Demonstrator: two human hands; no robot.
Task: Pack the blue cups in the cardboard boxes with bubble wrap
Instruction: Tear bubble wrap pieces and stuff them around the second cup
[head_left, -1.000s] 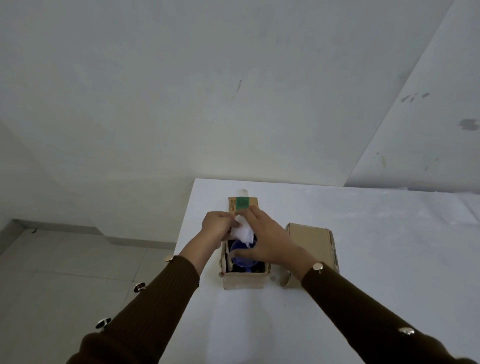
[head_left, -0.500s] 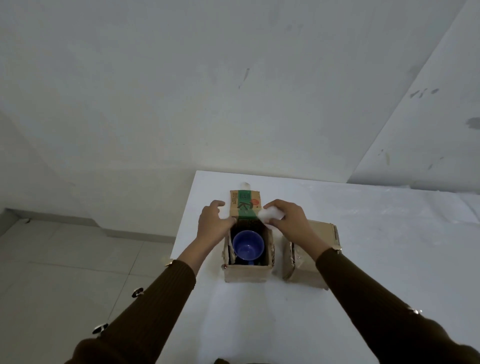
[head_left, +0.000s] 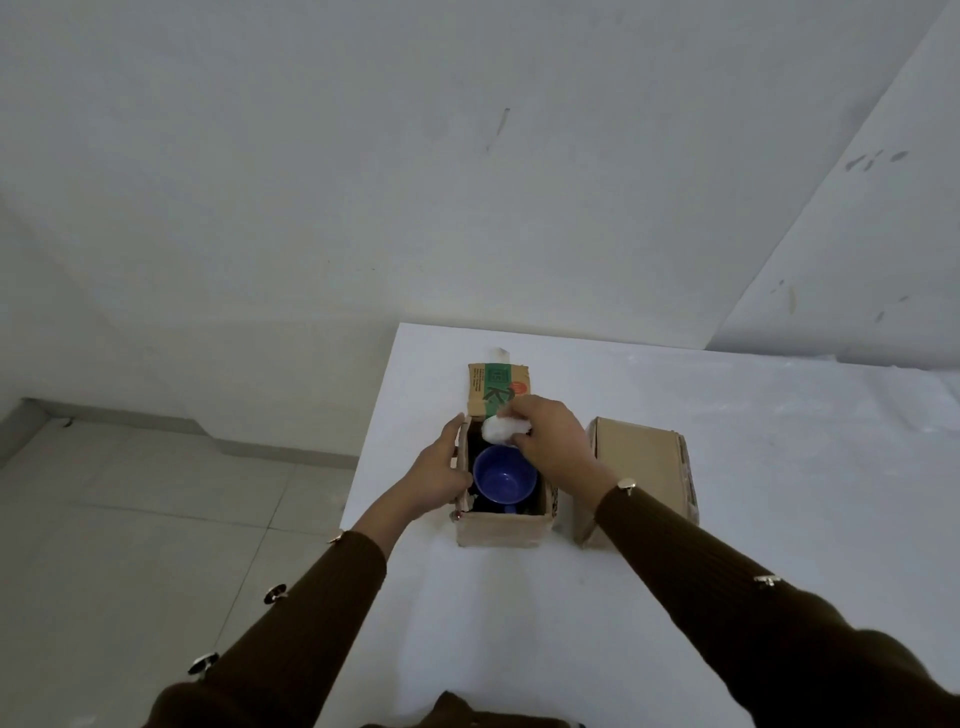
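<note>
Near the left edge of the worktop, the left hand lies with fingers straight against the left wall of the open cardboard box, where the blue cup sits upright. Over the box's far end the right hand pinches a bubble wrap wad. A closed box stands just beside it on the right. Padding seems the step in hand; next, the wad wants tucking in beside the cup.

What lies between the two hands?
In the head view, the open box with the cup lies between the left hand and right hand, which holds bubble wrap.
</note>
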